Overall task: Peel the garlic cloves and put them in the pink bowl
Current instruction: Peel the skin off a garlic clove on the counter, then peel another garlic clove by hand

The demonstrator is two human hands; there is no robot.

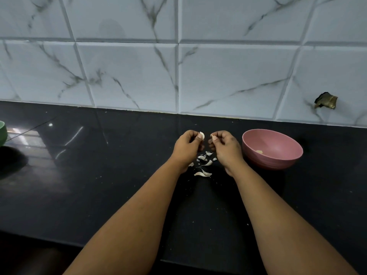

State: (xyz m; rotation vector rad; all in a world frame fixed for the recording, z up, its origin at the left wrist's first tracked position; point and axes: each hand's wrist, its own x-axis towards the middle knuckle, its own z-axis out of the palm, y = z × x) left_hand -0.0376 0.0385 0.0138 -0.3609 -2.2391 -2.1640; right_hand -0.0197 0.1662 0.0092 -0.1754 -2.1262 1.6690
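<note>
White garlic clove point(202, 134) upright, tip up, pinched in left fingers point(200, 137); right fingers point(214, 138) pinching peel.

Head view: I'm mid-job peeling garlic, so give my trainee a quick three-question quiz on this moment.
1. True or false: the pink bowl is empty.
2. The loose garlic skins lie where? A) in the bowl B) on the black counter between the wrists C) by the green bowl
3. What does the left hand pinch?

Key:
1. False: one pale peeled piece lies inside.
2. B
3. A garlic clove; the right hand pinches a smaller pale bit.
</note>
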